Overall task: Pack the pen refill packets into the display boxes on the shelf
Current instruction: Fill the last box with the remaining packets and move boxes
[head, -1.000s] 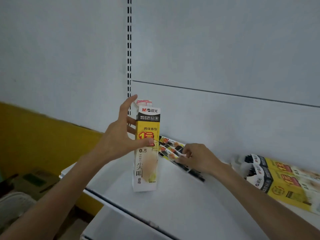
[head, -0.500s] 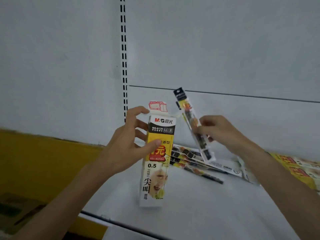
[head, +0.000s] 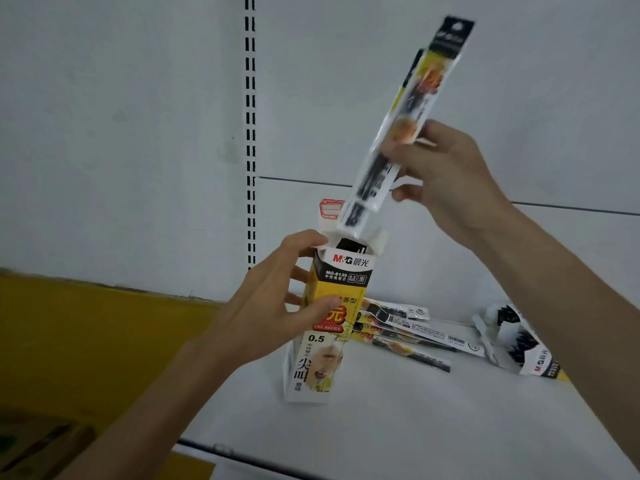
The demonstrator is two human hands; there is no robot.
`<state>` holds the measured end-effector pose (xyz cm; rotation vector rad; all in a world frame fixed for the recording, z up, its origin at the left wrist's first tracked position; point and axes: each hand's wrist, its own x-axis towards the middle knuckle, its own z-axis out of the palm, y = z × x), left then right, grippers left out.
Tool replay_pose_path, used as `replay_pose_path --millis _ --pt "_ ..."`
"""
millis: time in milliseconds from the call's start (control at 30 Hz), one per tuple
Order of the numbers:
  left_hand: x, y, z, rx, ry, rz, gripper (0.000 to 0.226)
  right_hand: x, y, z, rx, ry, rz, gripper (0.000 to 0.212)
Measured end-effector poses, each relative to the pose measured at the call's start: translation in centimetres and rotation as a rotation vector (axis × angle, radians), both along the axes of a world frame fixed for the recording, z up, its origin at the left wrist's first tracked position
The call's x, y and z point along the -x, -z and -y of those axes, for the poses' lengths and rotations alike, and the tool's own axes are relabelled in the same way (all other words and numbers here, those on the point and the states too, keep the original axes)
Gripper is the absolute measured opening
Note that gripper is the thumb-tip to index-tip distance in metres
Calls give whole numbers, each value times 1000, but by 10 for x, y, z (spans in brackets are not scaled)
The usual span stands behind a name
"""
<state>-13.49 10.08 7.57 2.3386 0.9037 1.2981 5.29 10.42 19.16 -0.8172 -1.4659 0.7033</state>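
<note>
A white shop shelf (head: pixel 415 427) runs along a pale grey back panel (head: pixel 138 116) with a black-slotted upright (head: pixel 250 133).

A tall yellow, black and white display box (head: pixel 341 271) stands upright on the shelf, its top flaps open. The left hand (head: pixel 273 313) grips its upper half, thumb across the front, fingers behind.

The right hand (head: pixel 450 174) pinches a long pen refill packet (head: pixel 408 109) near its middle. The packet leans with its top to the right and its lower end at the box's open mouth. Blur hides its print, and whether the tip has entered the box cannot be told.

Behind the box, loose packets (head: pixel 415 334) lie flat on the shelf, their left ends hidden by it. Farther right a second box (head: pixel 530 344) lies on its side, partly behind the right forearm. A yellow wall (head: pixel 86 341) shows at lower left.

Half a second ago the packet was held beside the box, top leaning left. It has since swung up over the opening. The left hand's grip is unchanged.
</note>
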Motion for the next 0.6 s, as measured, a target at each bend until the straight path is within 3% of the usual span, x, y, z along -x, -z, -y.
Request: replay_pose_path --millis 167,267,400,600 --pt "2 5 -6 3 -3 52 52 11 32 -6 88 -45 483 27" --pt "2 10 -12 7 -27 98 56 9 38 -8 144 -94 424 33" --pt "-1 15 -16 29 -36 164 62 13 39 -11 101 -56 322 16" --pt "-1 16 -16 -34 -37 177 67 17 31 -8 124 -113 541 28"
